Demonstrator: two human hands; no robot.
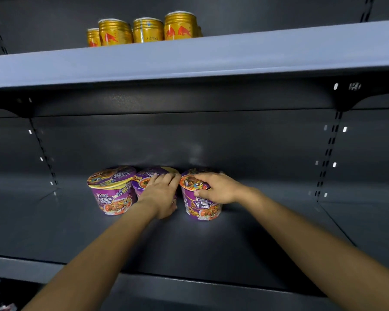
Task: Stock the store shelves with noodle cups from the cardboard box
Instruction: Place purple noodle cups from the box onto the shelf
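Placement is the step in hand: both hands are setting noodle cups in a row along the back edge of the middle shelf [267, 225], a little left of its centre. The left hand [161, 196] lies over the middle noodle cup [144, 176], fingers curled across the lid and palm against the front wall, so most of that cup is hidden. The right hand [216, 188] grips the right noodle cup [202, 206] from the top, fingers spread over the lid rim and thumb pressed to the purple wall. Both cups appear to sit upright on the shelf floor, though the middle one's base is hidden. The left noodle cup [111, 194] stands free just beside the middle one, nearly touching it, with its label facing out.

A narrow gap separates the middle and right cups. The cardboard box is out of view.

Judging from this, the two held cups are about down, and the next move calls for releasing them without dragging them forward, then perhaps nudging the right cup closer to tidy the row. The shelf is bare to the right and in front of the row, so later cups can carry the row on towards the right edge. Gold drink cans [147, 30] stand on the upper shelf [211, 57], well apart from the work.
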